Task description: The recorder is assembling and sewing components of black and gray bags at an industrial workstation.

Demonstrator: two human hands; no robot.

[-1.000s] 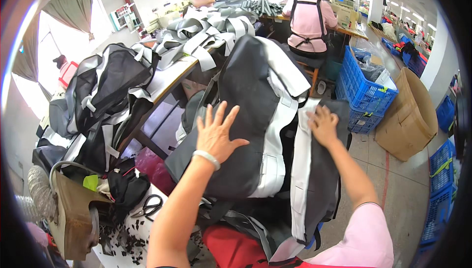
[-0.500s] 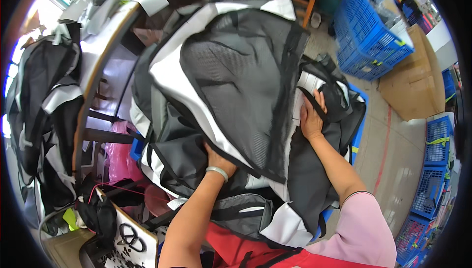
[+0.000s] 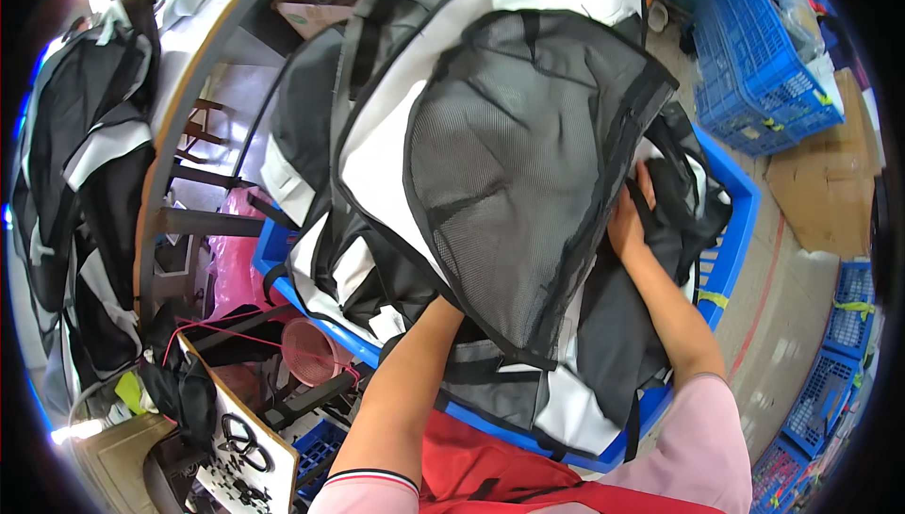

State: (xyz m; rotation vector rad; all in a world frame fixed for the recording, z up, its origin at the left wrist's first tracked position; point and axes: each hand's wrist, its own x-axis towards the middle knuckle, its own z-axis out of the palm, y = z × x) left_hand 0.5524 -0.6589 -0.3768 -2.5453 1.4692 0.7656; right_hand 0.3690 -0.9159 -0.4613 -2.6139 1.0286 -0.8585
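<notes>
Head view shows a blue basket (image 3: 745,211); over its middle spreads a fabric piece (image 3: 514,142): creased grey mesh, black binding, wide white border. The left hand is hidden beneath it; the right hand (image 3: 627,222), toward the basket's right edge, is partly covered. Fingers' state I cannot tell.

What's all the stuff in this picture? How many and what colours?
mesh piece: one, dark grey with white border, centre
fabric pieces: several, black, grey, white, beneath it
basket: one, blue, under them
fabric heap: one, black and white, far left
table: one, white, upper left
scissors: one pair, black, lower left
plastic: some, pink, left
tub: one, pinkish, lower left
stacked crates: two, blue, upper right
edge crates: about three, blue, far right
cardboard box: one, brown, right
apron: one, red, bottom
left hand: one, hidden, under mesh piece
right hand: one, bare, among fabric pieces, right
</notes>
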